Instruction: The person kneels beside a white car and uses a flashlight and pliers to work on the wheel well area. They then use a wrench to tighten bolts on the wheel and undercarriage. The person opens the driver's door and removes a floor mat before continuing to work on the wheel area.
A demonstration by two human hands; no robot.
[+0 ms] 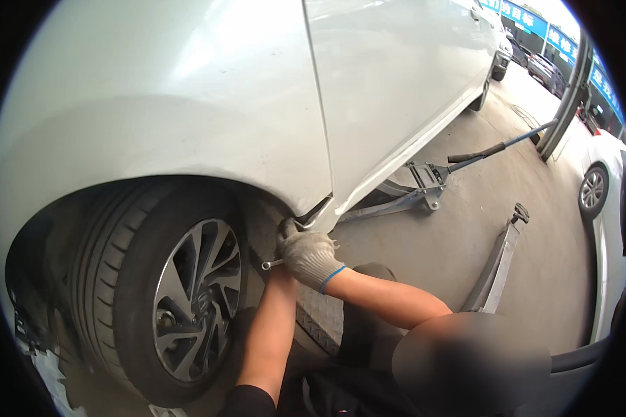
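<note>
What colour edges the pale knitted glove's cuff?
The thin cuff edging on the pale knitted glove is blue, clearest in the head view.

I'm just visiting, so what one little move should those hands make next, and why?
Perhaps check that the wrench is well seated before turning it. Its ring end sticks out to the left of the gloved right hand, close to the lower corner of the white fender, but where its other end sits can't be made out.
</note>
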